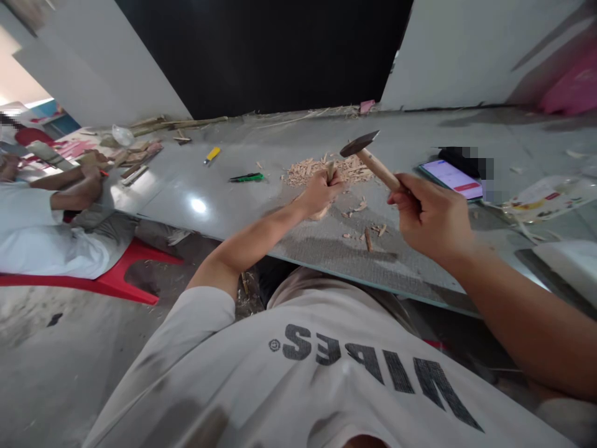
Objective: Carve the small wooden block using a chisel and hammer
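Observation:
My right hand [433,214] is closed round the pale wooden handle of a hammer [373,163], raised over the table with its dark head to the upper left. My left hand [321,193] is closed on an upright thing whose short wooden end [331,169] pokes out above the fist; its lower part is hidden. A pale piece of wood [321,213] shows just under that hand. Around and behind the fist lies a heap of wood chips [301,171]. Nearer to me lies a small brown stick [368,239] among loose chips.
Left of the chips lie a green utility knife [247,178] and a yellow one [212,155]. A lit phone [451,178] and a plastic bag [545,198] are at right. Another person sits at far left on a red chair [121,274], near wood strips [140,155].

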The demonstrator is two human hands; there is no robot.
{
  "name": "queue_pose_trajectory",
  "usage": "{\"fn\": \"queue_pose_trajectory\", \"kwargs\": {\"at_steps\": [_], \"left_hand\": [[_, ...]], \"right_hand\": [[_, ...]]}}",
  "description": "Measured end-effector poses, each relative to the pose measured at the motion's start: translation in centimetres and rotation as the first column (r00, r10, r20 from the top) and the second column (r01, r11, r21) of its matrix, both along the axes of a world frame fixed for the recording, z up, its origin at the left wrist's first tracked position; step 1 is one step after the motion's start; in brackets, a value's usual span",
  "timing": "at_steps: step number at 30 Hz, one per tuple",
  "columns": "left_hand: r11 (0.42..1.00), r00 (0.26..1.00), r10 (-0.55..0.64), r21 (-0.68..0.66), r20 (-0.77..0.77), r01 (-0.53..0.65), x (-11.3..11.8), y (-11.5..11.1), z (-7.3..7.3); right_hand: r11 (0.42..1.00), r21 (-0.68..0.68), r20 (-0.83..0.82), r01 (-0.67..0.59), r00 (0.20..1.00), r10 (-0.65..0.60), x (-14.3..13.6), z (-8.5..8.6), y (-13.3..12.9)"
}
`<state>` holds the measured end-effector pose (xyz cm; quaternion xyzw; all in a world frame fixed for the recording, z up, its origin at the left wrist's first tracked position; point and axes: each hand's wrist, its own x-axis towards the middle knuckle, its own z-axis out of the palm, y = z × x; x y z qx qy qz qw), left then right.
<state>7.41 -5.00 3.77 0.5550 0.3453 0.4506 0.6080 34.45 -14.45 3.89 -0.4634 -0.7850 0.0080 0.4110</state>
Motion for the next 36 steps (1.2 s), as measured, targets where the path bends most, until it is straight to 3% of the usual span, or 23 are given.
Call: {"fn": "queue_pose_trajectory", "kwargs": {"at_steps": [10,23,28,32,36], "left_hand": [[0.962,0.984,-0.106,-0.237,0.145,0.139,-0.2,-0.6,0.1],[0.992,0.994,-0.073,-0.094,0.077,0.08,0.4,0.3,-1.1],[0.991,0.991,-0.132,0.0,0.009,0.132,-0.3,0.5,-1.8],[0.989,0.987,-0.149,-0.012,-0.053,0.149,-0.5,0.6,-2.0],[0.993,0.993,-0.116,-0.018,-0.02,0.116,0.0,0.3,-1.7]], "right_hand": [[1.0,-0.014,-0.01,0.009,1.0,-0.009,0.2,-0.5,0.2],[0.999,-0.041,0.0,0.025,1.0,-0.025,-0.4,0.2,-0.6],[0.998,-0.047,-0.009,0.033,0.999,-0.033,-0.4,0.5,-0.9],[0.998,-0.045,-0.028,0.046,0.998,-0.047,-0.3,0.5,-0.9],[0.998,-0.048,-0.034,0.043,0.998,-0.045,-0.3,0.5,-0.8]]}}
